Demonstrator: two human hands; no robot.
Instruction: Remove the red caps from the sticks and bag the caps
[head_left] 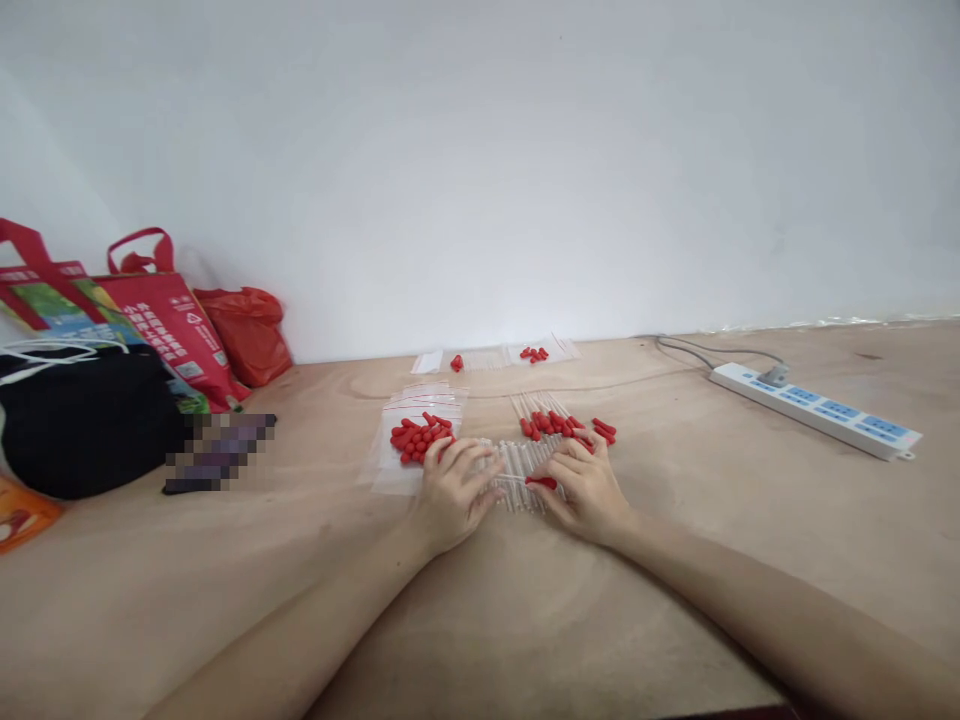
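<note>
Between my hands is a thin clear glass tube (511, 478) with a red rubber bulb (541, 483) at its right end, like a dropper. My right hand (589, 488) pinches the bulb between thumb and fingers. The fingers of my left hand (456, 492), slightly blurred, are closed around the tube's left end. Under and behind them, a row of loose glass tubes (517, 460) lies on the table. A heap of red bulbs (418, 438) rests on clear zip bags (390, 475) beside my left hand. Beyond my right hand lie several tubes with red bulbs fitted (547, 422).
Farther back, near the wall, more red bulbs (534, 354) lie on clear bags. A white power strip (817, 405) with a plugged-in cord is at the right. Shopping bags (169, 325), a black cloth item (90, 420) and a blurred-out dark object (221, 453) are at the left.
</note>
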